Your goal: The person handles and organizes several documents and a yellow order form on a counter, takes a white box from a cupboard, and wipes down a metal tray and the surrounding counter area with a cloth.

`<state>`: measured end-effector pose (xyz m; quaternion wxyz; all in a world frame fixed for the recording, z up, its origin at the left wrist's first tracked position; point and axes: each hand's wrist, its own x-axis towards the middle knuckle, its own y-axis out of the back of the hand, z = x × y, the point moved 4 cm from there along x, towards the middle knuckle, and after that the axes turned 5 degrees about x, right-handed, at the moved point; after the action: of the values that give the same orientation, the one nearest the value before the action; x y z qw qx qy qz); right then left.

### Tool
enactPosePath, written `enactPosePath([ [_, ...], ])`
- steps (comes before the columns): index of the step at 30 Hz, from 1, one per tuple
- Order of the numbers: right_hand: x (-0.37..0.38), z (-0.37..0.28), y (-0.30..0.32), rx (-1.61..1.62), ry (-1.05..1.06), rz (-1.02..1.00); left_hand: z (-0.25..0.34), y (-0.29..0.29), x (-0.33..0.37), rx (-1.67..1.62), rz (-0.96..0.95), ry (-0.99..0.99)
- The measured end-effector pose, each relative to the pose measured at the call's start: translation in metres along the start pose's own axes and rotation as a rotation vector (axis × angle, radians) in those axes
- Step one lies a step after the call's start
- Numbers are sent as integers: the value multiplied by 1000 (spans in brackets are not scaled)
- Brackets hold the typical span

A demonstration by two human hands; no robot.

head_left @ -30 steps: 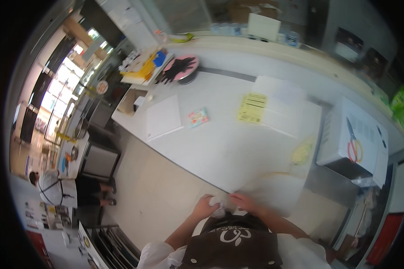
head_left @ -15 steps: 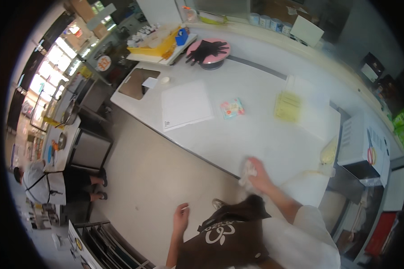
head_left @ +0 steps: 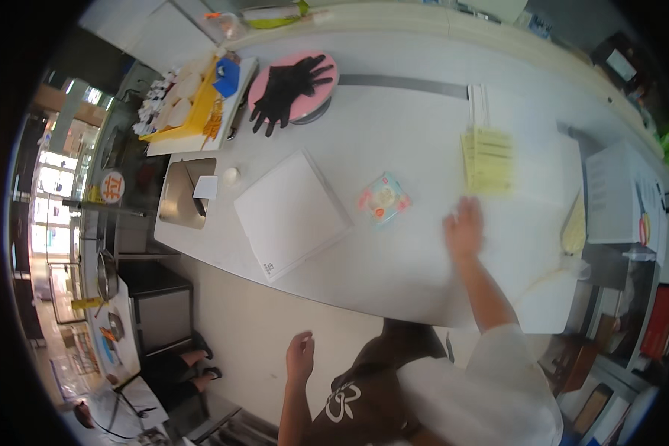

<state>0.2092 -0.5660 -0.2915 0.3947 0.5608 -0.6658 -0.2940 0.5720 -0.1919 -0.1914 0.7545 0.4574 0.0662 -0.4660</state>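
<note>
My right hand reaches over the white table, close below the yellow printed slips. Motion blurs its fingers, and whether the white cloth seen earlier is under them cannot be made out. My left hand hangs over the floor in front of the table, fingers loosely bent and holding nothing. Left of my right hand lies a small pastel packet. Farther left rests a flat white box or board, turned at an angle.
Black gloves lie across a pink round stand. A yellow tray with white items stands far left, above a metal inset. A white boxy appliance is at right. Another person works at lower left.
My right hand has moved away from the table's near edge toward the yellow slips; the white cloth it held no longer shows. The view has turned. My left hand stays low.
</note>
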Motion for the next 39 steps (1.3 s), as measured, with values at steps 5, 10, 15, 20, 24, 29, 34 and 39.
enactPosePath([
  [5, 69, -85, -72, 35, 172, -121, 148, -16, 99, 252, -93, -409],
  [10, 94, -116, -87, 211, 322, -162, 265, -78, 185, 535, 9, -686],
  [15, 57, -78, -48, 104, 375, -279, 267, -127, 254, 733, 123, -742],
  [20, 82, -54, -52, 65, 81, 13, 241, -103, 249, 690, -28, -694],
  [24, 137, -129, -105, 126, 157, 105, 195, -59, 225, 687, -85, -686],
  [29, 139, -221, -175, 292, 458, -174, 146, -11, 211, 433, 2, -576],
  [34, -20, -242, -153, 668, 733, -682, 107, 49, 209, 98, 161, -445],
  [39, -116, -216, -70, 635, 856, -905, 129, 50, 233, 125, 128, -479],
])
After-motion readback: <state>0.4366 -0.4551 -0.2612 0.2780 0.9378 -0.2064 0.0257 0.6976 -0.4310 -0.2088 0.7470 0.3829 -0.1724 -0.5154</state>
